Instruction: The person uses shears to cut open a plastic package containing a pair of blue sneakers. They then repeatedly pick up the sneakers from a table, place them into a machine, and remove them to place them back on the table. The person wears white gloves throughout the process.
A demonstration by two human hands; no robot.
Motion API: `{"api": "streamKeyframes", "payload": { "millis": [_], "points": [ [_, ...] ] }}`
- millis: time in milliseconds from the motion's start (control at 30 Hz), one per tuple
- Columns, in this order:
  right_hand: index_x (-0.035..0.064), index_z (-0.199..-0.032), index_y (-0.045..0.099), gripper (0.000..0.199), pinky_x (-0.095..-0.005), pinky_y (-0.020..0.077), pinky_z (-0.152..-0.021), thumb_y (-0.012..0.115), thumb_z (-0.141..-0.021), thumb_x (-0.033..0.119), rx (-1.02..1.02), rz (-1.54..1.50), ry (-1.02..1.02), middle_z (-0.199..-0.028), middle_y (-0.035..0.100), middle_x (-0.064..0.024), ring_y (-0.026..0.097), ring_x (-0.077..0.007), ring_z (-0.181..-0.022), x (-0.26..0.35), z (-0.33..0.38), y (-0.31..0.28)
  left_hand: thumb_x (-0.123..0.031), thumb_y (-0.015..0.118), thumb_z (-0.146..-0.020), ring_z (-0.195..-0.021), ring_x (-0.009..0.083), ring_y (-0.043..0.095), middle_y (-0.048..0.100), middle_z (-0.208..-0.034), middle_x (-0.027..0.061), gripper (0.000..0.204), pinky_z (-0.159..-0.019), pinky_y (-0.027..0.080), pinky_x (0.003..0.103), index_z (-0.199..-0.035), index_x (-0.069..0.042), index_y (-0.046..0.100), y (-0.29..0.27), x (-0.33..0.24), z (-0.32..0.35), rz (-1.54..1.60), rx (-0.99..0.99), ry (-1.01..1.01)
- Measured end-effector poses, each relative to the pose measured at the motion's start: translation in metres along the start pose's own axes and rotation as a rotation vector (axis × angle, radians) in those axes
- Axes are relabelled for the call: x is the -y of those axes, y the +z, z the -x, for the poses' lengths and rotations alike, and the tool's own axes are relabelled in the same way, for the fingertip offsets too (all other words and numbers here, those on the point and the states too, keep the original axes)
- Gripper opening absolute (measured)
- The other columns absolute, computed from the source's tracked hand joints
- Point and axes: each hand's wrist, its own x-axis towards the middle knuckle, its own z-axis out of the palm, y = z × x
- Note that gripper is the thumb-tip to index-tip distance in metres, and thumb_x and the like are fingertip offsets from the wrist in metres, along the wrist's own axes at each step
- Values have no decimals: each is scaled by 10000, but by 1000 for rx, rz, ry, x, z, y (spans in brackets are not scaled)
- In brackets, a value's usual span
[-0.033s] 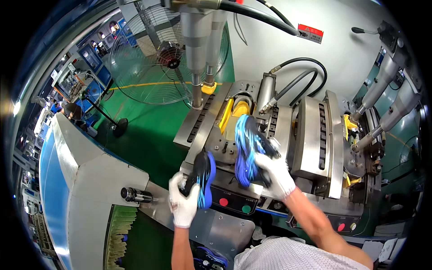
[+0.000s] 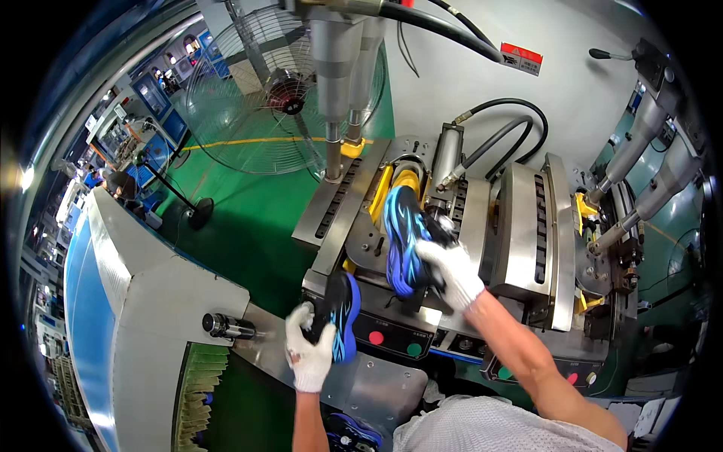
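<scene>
My left hand [image 2: 310, 350], in a white knit glove, grips a black shoe [image 2: 344, 320] with a blue and purple sole. It is held on its side, toe pointing away, just left of the machine's front panel. A matching shoe [image 2: 404, 241] is gripped in my gloved right hand [image 2: 453, 273]. Its blue and black patterned sole is turned toward the camera, and my fingers are partly hidden behind the upper. That shoe hangs over the left station of a metal press [image 2: 361, 252], just in front of a yellow shoe-shaped form [image 2: 407, 179].
Red [image 2: 376, 337] and green buttons sit on the press's front panel. A second station [image 2: 527, 226] stands right. At left are a white machine housing [image 2: 181, 294] and a black cylinder [image 2: 227, 326]. Below lies another shoe [image 2: 354, 433]. A large fan [image 2: 286, 92] stands behind.
The right-hand shoe has shifted slightly left and away, with its sole turned more toward the camera. My left hand and its shoe have dropped a little toward me.
</scene>
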Motion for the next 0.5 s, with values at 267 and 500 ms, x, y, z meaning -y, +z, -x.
{"api": "streamKeyframes", "payload": {
  "millis": [267, 500],
  "points": [
    [94, -1066, 636, 244, -371, 489, -689, 693, -831, 130, -477, 1008, -266, -910, 660, -97, 631, -236, -832, -41, -335, -86, -183, 848, -719, -947, 315, 637, 628, -1023, 133, 579, -870, 501, 436, -1222, -46, 596, 6, 76, 173, -162, 88, -467],
    [169, -829, 719, 121, -388, 549, -643, 669, -834, 279, -835, 1473, -329, -844, 724, -100, 693, -238, -727, -147, -430, -33, -183, 851, -714, -955, 315, 622, 612, -1023, 133, 584, -859, 491, 436, -1224, -49, 599, 20, 92, 263, -364, 0, -711]
  ]
}}
